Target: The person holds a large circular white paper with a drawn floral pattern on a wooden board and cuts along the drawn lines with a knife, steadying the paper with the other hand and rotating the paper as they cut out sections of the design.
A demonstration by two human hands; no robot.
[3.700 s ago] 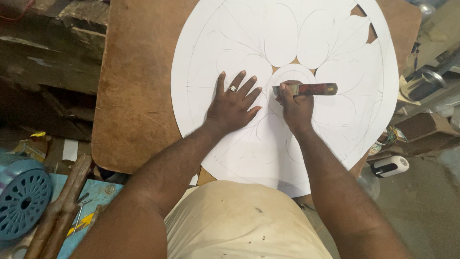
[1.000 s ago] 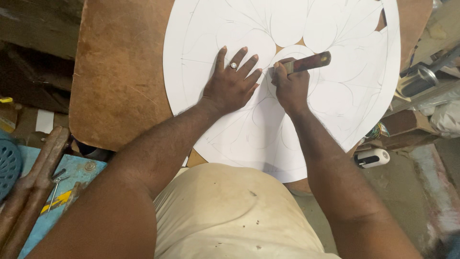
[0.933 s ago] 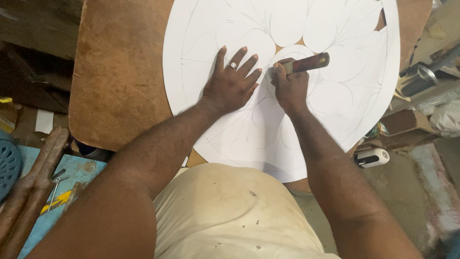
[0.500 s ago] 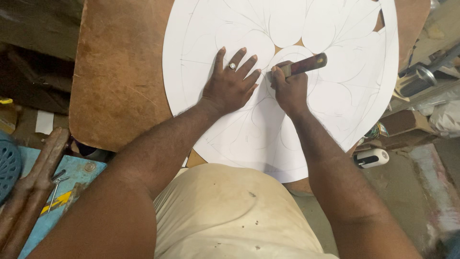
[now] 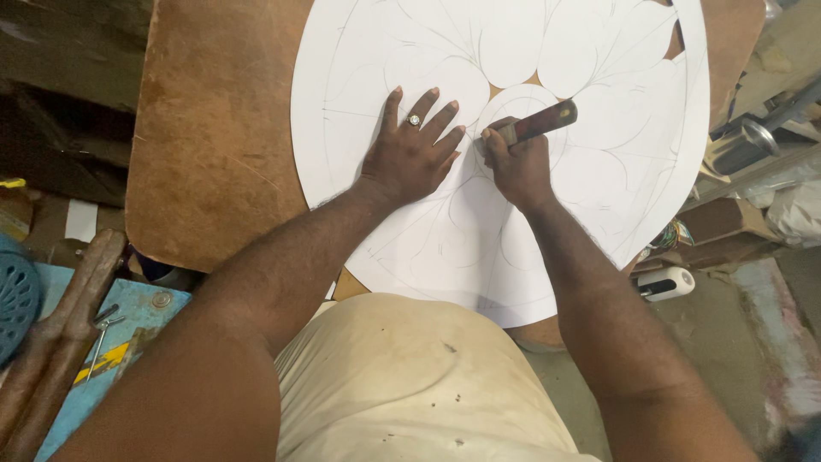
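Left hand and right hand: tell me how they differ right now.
The left hand lies flat, fingers spread, and wears a ring; the right hand is closed in a fist. The left holds nothing; the right grips a dark-handled tool. Both rest on the white round sheet.

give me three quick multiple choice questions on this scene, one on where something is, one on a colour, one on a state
1. Where is the left hand?
A. flat on the white sheet
B. on the blue board
C. in the lap

2. What colour is the tool handle?
A. green
B. dark reddish-brown
C. yellow

3. How is the right hand?
A. open and flat
B. empty, off the sheet
C. closed around the tool

Answers:
1. A, its spread fingers press on the sheet, left of the tool.
2. B, the handle sticking out of the fist is dark reddish-brown.
3. C, the fingers wrap the tool, whose tip end meets the sheet near the centre.
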